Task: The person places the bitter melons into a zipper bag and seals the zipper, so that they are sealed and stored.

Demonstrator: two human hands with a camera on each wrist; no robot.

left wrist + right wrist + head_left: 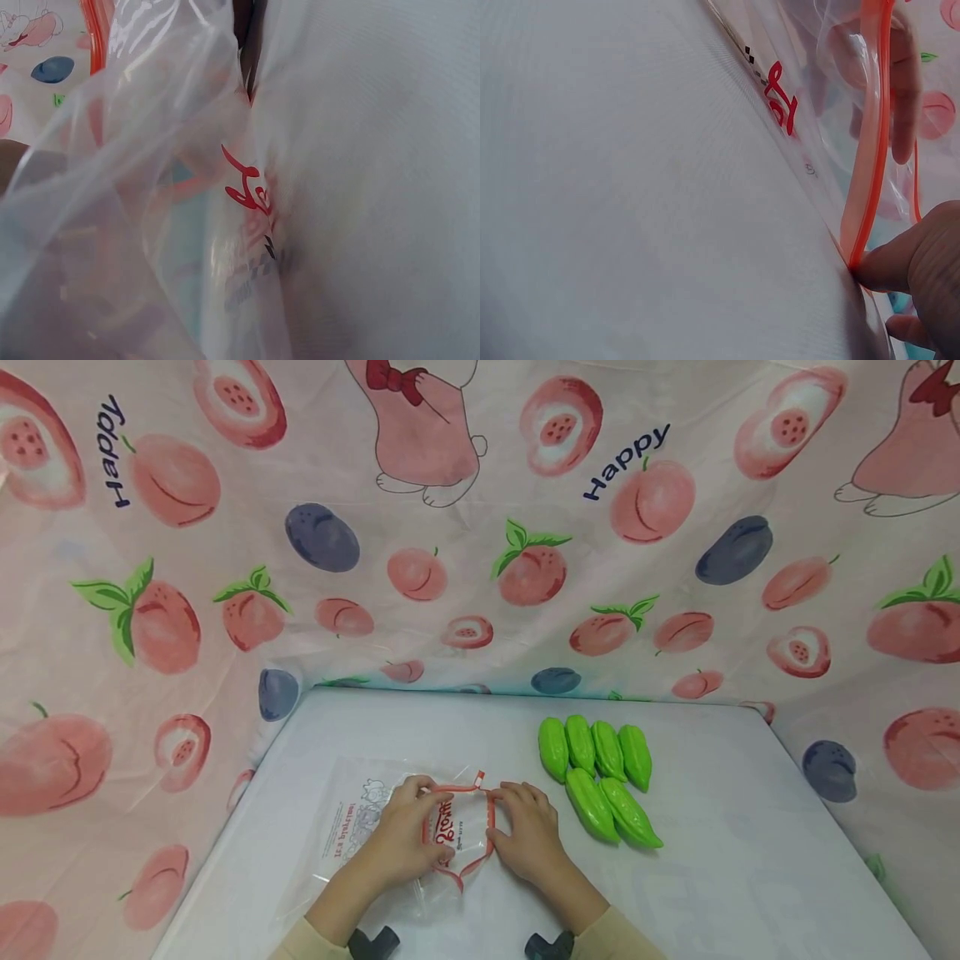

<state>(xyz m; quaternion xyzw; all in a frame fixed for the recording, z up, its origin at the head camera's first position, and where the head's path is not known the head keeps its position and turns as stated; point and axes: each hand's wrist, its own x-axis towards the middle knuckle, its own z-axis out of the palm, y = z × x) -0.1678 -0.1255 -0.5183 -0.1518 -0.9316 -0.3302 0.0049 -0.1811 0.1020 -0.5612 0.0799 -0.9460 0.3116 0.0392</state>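
Observation:
A clear zip bag (471,827) with a red-orange zipper rim and red lettering lies on the white table, its mouth spread wide. My left hand (405,843) holds the left side of that rim, its thumb and fingers set apart along it. On the opposite side, my right hand (531,835) pinches the rim; the right wrist view shows the thumb pressed on the orange zipper strip (874,142). Clear plastic (97,225) fills much of the left wrist view and hides the left fingers' grip. Several bright green, ridged, pod-shaped pieces (592,806) lie right of my right hand.
Under the open bag and left of it lies more clear printed plastic (345,827). Two dark fittings (375,942) show by the wrists at the bottom edge. Fruit-patterned cloth (480,568) hangs behind and beside the white table (720,860).

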